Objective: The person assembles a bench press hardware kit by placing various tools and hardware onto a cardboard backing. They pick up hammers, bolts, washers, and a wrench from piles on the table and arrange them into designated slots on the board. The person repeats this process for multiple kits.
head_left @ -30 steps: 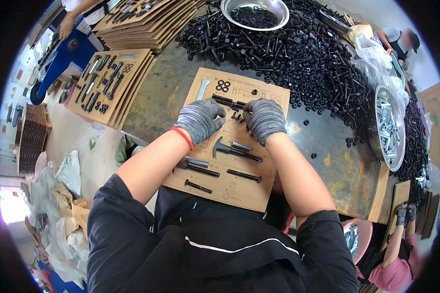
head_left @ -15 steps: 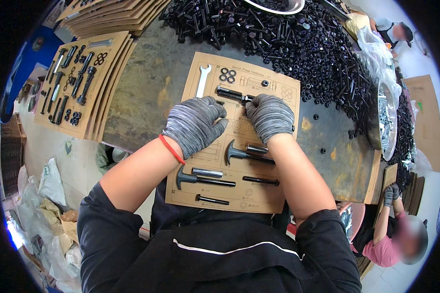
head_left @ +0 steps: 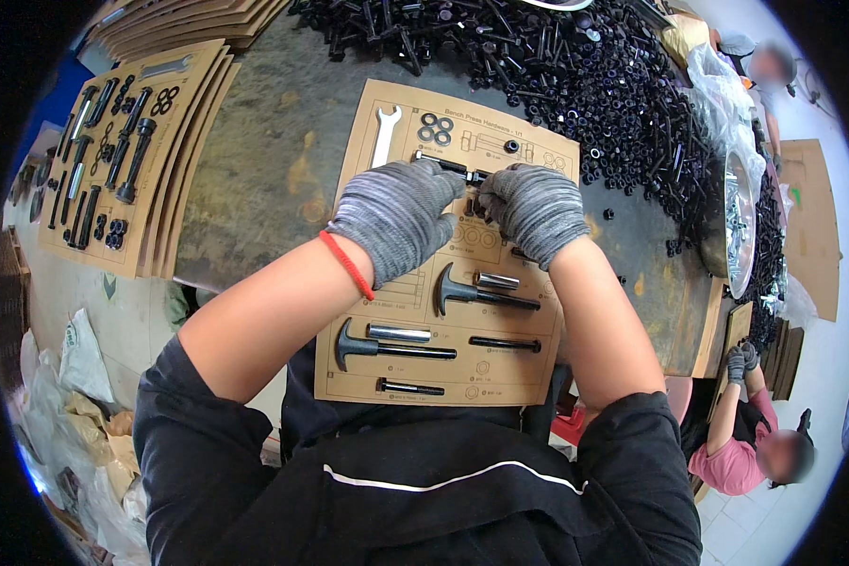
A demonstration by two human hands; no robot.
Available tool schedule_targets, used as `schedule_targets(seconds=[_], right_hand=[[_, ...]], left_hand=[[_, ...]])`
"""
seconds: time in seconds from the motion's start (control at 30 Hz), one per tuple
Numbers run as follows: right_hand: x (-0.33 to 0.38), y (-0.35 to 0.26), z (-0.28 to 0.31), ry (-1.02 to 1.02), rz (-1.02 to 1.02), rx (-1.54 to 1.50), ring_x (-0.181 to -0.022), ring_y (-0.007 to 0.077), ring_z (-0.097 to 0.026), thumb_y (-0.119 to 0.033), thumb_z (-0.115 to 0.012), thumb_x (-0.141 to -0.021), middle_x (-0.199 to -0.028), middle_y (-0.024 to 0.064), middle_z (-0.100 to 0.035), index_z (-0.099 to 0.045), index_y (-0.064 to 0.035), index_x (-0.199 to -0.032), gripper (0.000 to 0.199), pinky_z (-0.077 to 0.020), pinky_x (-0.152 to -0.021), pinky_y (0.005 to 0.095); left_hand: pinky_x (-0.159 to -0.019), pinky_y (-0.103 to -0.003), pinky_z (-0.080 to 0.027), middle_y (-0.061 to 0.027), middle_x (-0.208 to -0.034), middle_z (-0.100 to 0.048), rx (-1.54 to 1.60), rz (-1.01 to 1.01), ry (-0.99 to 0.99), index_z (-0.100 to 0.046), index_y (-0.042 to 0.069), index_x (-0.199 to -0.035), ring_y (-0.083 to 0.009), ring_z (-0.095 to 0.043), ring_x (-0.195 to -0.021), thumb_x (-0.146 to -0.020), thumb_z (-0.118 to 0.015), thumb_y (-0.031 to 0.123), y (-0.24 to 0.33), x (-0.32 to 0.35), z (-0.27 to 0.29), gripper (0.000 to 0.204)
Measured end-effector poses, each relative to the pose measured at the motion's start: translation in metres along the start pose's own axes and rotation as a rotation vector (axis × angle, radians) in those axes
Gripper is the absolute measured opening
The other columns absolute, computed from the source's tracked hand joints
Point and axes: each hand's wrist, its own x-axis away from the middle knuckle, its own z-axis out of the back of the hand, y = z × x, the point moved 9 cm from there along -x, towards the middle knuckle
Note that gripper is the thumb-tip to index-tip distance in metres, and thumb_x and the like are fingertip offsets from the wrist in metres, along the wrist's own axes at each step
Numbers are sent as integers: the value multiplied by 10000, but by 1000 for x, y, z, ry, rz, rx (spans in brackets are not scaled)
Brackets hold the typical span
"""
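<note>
A brown printed cardboard sheet (head_left: 354, 283) lies before me with hardware laid over it. My left hand (head_left: 396, 212), in a grey striped glove, curls beside a black bolt (head_left: 455, 168) near the sheet's top; its fingertips are partly hidden. My right hand (head_left: 535, 209), gloved alike, is closed at the bolt's right end, where a nut (head_left: 476, 176) shows. Small dark bolts (head_left: 474, 207) are between the hands. Above them are an open-end wrench (head_left: 385, 137), black washers (head_left: 434, 129) and a nut (head_left: 511, 146). Lower down are hook-shaped pieces (head_left: 448, 291), silver tubes (head_left: 398, 333) and bolts (head_left: 505, 344).
A heap of black bolts and nuts (head_left: 575, 104) covers the far right of the metal table (head_left: 255, 179). Filled hardware cards (head_left: 184, 160) lean at the left edge. A metal bowl (head_left: 738, 226) holds silver parts. At the right, a person in pink (head_left: 731, 462) works with gloved hands.
My left hand has moved up over the bolt's left part. The right hand has shifted slightly right. The whole view has swung a little.
</note>
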Motion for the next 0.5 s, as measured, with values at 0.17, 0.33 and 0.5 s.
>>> schedule_targets(seconds=[0.17,0.33,0.5], right_hand=[[12,17,5,-139,-152,-111,-858,272,-672,-329,-632,-868,-935,109,-704,-712,-150,-1042,263,-530,-796,375],[8,22,-21,-346,-215,-72,-858,255,-679,-276,-629,-864,-957,91,-711,-712,-174,-1058,234,-531,-828,367],[4,27,-26,-194,-156,-94,-830,279,-671,-241,-604,-882,-909,101,-707,-715,-186,-1048,207,-529,-816,386]], left_hand=[[-831,-402,-526,-131,-1004,-660,-39,-7,-163,-622,90,-1145,-291,-641,-944,-833,-644,275,8,-21,-21,364],[-824,-421,-520,-130,-1040,-645,-130,50,-340,-596,103,-1180,-306,-631,-965,-844,-629,283,17,-34,-48,382],[-846,-415,-512,-135,-1023,-646,-144,60,-240,-631,93,-1105,-309,-629,-972,-849,-627,264,19,-41,-47,308]])
